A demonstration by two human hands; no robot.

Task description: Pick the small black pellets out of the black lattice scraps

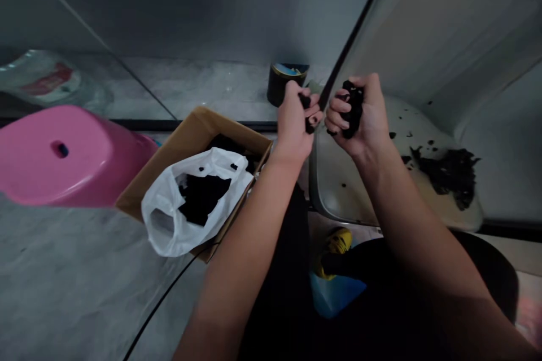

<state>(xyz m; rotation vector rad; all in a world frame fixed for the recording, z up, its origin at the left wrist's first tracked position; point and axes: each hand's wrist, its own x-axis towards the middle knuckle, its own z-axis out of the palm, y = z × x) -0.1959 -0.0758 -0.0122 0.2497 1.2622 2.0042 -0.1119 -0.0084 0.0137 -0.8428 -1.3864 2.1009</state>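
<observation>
My right hand [367,118] is closed around a clump of black soft-looking pieces [354,110]. Close beside it, my left hand [295,121] has its fingers curled on small black pieces [309,124]; what they are made of I cannot tell. Both hands hover near the left edge of a pale moulded seat-like surface [342,194]. On that surface lies a ragged heap of black scraps [451,175], with small crumbs scattered about. Below my left forearm, a white plastic bag [165,192] with black material [205,197] inside sits in a cardboard box [180,138].
A pink plastic stool [63,152] stands at the left of the box. Behind glass-like panels [190,22] are a dark tin [282,82] and a clear plastic bottle [46,76]. A black cable [165,296] crosses the floor. A yellow shoe [337,243] shows below.
</observation>
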